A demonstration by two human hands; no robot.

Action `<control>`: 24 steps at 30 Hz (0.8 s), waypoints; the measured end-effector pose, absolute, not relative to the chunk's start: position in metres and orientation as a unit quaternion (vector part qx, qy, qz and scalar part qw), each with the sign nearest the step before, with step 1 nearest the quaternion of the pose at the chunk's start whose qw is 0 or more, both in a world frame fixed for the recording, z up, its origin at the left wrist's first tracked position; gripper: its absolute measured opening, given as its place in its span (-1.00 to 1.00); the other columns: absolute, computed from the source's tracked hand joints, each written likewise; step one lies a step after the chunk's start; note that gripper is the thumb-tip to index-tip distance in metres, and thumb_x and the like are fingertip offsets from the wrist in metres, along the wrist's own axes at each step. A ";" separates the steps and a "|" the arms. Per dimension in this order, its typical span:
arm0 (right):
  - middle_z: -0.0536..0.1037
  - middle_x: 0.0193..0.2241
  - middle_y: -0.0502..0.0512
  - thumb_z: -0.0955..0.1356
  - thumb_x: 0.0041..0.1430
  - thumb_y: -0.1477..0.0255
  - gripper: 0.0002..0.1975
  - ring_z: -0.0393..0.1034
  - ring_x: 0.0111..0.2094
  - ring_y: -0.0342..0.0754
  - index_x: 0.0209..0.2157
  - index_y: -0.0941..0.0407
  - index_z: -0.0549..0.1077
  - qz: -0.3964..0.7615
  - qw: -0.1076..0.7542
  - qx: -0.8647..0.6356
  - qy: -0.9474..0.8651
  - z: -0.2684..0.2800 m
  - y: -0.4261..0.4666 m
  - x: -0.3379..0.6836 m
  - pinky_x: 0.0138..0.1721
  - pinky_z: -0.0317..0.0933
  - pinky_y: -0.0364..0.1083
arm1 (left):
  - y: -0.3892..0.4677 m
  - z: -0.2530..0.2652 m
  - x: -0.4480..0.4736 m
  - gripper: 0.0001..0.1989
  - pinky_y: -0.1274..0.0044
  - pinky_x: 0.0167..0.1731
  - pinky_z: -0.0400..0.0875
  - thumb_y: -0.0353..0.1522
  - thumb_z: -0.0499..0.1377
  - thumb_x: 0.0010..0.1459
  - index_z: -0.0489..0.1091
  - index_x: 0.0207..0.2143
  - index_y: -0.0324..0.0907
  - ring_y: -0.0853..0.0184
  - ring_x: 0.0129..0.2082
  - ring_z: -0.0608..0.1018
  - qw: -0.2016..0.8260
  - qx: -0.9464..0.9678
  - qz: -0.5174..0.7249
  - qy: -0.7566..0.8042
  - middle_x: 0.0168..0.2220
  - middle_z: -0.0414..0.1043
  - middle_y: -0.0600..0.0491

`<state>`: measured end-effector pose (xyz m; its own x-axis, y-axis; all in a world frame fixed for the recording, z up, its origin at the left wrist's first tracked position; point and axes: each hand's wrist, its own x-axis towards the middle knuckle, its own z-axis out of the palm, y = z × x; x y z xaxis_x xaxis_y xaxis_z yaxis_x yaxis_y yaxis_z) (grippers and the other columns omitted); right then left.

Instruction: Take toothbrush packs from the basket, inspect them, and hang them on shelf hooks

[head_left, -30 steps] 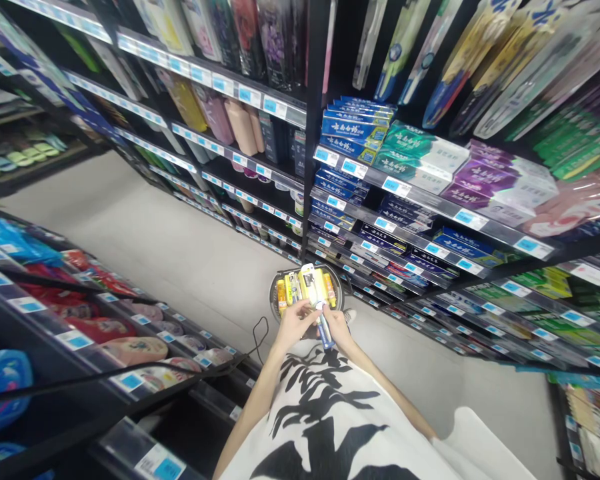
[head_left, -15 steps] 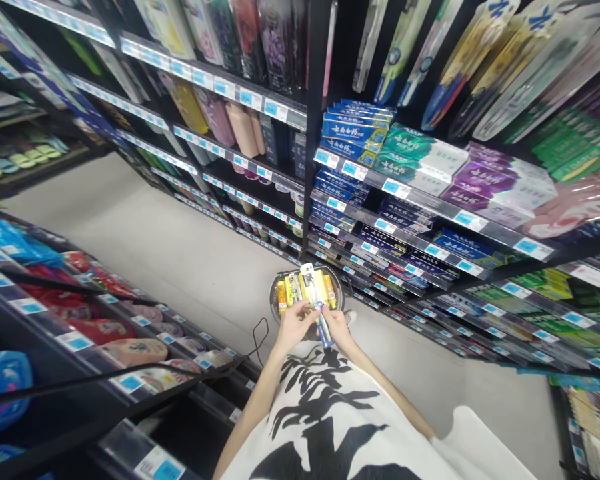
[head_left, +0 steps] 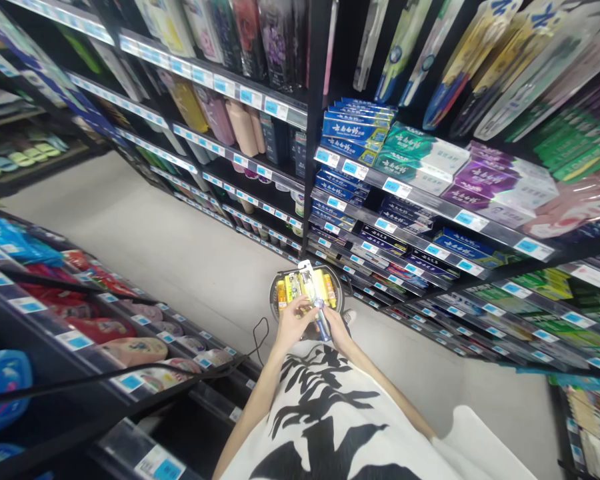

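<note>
A packaged toothbrush (head_left: 321, 312), long with a clear and white top and a blue lower end, is held at a slant in front of my body. My right hand (head_left: 337, 328) is closed around its right edge. From the other side my left hand (head_left: 294, 323) pinches its left edge with bent fingers. Beneath the pack stands a round dark basket (head_left: 274, 308) holding several yellow and orange packages, among them a yellow-orange bottle (head_left: 281, 293) at the left. The hands hide part of the basket's near side.
Packaged toothbrushes (head_left: 460, 60) hang at the upper right above stacked toothpaste boxes (head_left: 355, 133). Bottles (head_left: 240, 127) line the shelves ahead. A low shelf (head_left: 75, 340) with red and pink packs runs along the left, where a black cable (head_left: 260, 333) loops. Grey floor (head_left: 180, 253) lies between.
The packaged toothbrush has turned slightly and shifted a little up and left in my hands. Both hands keep their grip, and the basket stays in place.
</note>
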<state>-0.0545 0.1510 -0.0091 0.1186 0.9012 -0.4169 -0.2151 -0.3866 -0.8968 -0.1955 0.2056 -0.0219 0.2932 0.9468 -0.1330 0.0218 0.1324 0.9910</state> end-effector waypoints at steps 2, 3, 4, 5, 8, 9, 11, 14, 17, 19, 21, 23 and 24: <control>0.45 -0.58 0.03 0.29 0.17 -0.14 -0.41 0.20 -0.60 -0.17 -0.38 0.16 0.48 0.587 0.470 -0.583 -0.308 -0.009 0.150 -0.053 -0.55 0.06 -0.17 | 0.206 -0.020 -0.195 -0.48 0.52 -0.25 0.44 -0.22 0.35 0.08 0.37 0.06 -0.20 0.30 -0.21 0.55 0.578 0.543 0.406 0.454 -0.11 0.52 -0.09; 0.46 -0.56 0.02 0.30 0.18 -0.12 -0.43 0.21 -0.59 -0.18 -0.37 0.16 0.47 0.583 0.468 -0.587 -0.312 -0.009 0.150 -0.052 -0.53 0.08 -0.17 | 0.206 -0.017 -0.195 -0.50 0.52 -0.25 0.45 -0.24 0.34 0.09 0.37 0.07 -0.18 0.30 -0.18 0.55 0.554 0.555 0.420 0.457 -0.05 0.49 -0.10; 0.45 -0.54 0.01 0.30 0.18 -0.11 -0.45 0.21 -0.57 -0.18 -0.38 0.15 0.46 0.578 0.465 -0.591 -0.318 -0.008 0.150 -0.052 -0.52 0.09 -0.17 | 0.207 -0.013 -0.196 -0.53 0.52 -0.24 0.46 -0.26 0.33 0.10 0.39 0.05 -0.16 0.29 -0.15 0.54 0.525 0.571 0.432 0.461 -0.01 0.46 -0.10; 0.44 -0.53 0.00 0.30 0.19 -0.10 -0.46 0.21 -0.56 -0.18 -0.40 0.14 0.45 0.571 0.463 -0.594 -0.328 -0.008 0.149 -0.051 -0.50 0.11 -0.17 | 0.207 -0.009 -0.196 -0.59 0.51 -0.23 0.47 -0.27 0.32 0.11 0.43 0.02 -0.15 0.28 -0.13 0.53 0.495 0.588 0.442 0.463 0.02 0.43 -0.10; 0.41 -0.50 -0.01 0.29 0.25 -0.02 -0.53 0.24 -0.49 -0.17 -0.36 0.12 0.47 0.538 0.455 -0.595 -0.386 -0.004 0.149 -0.050 -0.41 0.19 -0.17 | 0.207 0.002 -0.199 -0.77 0.49 -0.20 0.50 -0.30 0.25 0.19 0.53 -0.11 -0.14 0.28 -0.14 0.54 0.460 0.623 0.451 0.444 -0.04 0.44 -0.08; 0.42 -0.46 0.01 0.28 0.27 0.01 -0.56 0.25 -0.46 -0.16 -0.30 0.11 0.49 0.525 0.452 -0.594 -0.409 -0.003 0.149 -0.050 -0.38 0.22 -0.16 | 0.207 0.003 -0.199 -0.80 0.48 -0.19 0.51 -0.30 0.24 0.21 0.54 -0.13 -0.15 0.28 -0.15 0.55 0.470 0.621 0.454 0.433 -0.07 0.46 -0.07; 0.47 -0.30 0.08 0.29 0.28 0.05 -0.58 0.33 -0.35 -0.11 -0.10 0.08 0.52 0.485 0.451 -0.596 -0.454 -0.003 0.149 -0.049 -0.28 0.30 -0.13 | 0.207 0.003 -0.198 -0.80 0.47 -0.17 0.54 -0.30 0.24 0.21 0.55 -0.15 -0.16 0.28 -0.16 0.57 0.505 0.602 0.458 0.416 -0.10 0.48 -0.07; 0.45 -0.09 0.16 0.32 0.28 0.12 -0.51 0.37 -0.06 -0.01 0.14 0.06 0.44 0.408 0.452 -0.602 -0.516 -0.004 0.149 -0.047 0.04 0.30 -0.02 | 0.206 -0.003 -0.196 -0.80 0.44 -0.09 0.55 -0.30 0.29 0.15 0.56 -0.18 -0.18 0.24 -0.10 0.58 0.553 0.561 0.465 0.404 -0.10 0.52 -0.07; 0.41 -0.06 0.17 0.30 0.32 0.21 -0.48 0.32 0.07 0.01 0.26 0.04 0.34 0.367 0.437 -0.599 -0.562 -0.004 0.147 -0.045 0.21 0.16 0.02 | 0.205 -0.007 -0.194 -0.78 0.42 -0.05 0.54 -0.29 0.34 0.10 0.56 -0.21 -0.20 0.23 -0.12 0.60 0.574 0.530 0.468 0.413 -0.13 0.56 -0.07; 0.39 -0.04 0.18 0.28 0.35 0.25 -0.48 0.31 0.09 0.00 0.29 0.02 0.29 0.355 0.432 -0.595 -0.578 -0.003 0.147 -0.045 0.23 0.14 0.02 | 0.204 -0.007 -0.194 -0.74 0.41 -0.05 0.54 -0.28 0.35 0.07 0.55 -0.20 -0.21 0.24 -0.15 0.61 0.582 0.517 0.459 0.428 -0.16 0.58 -0.07; 0.36 -0.01 0.18 0.28 0.35 0.26 -0.47 0.29 0.11 0.00 0.31 -0.01 0.27 0.343 0.433 -0.593 -0.586 0.001 0.146 -0.045 0.26 0.12 0.04 | 0.204 -0.006 -0.195 -0.71 0.42 -0.06 0.54 -0.26 0.35 0.07 0.54 -0.17 -0.21 0.24 -0.16 0.62 0.589 0.507 0.450 0.440 -0.16 0.58 -0.08; 0.33 0.02 0.19 0.31 0.33 0.26 -0.47 0.26 0.14 0.01 0.30 -0.01 0.28 0.342 0.440 -0.590 -0.585 0.005 0.145 -0.046 0.27 0.11 0.04 | 0.204 -0.005 -0.196 -0.68 0.41 -0.05 0.53 -0.23 0.34 0.08 0.54 -0.14 -0.22 0.22 -0.12 0.61 0.600 0.499 0.443 0.442 -0.12 0.58 -0.11; 0.32 0.04 0.19 0.32 0.32 0.26 -0.47 0.26 0.15 0.01 0.29 -0.01 0.30 0.344 0.445 -0.585 -0.584 0.008 0.145 -0.047 0.27 0.11 0.04 | 0.204 -0.004 -0.196 -0.66 0.41 -0.03 0.52 -0.22 0.34 0.09 0.54 -0.13 -0.22 0.21 -0.09 0.60 0.609 0.491 0.440 0.441 -0.09 0.57 -0.12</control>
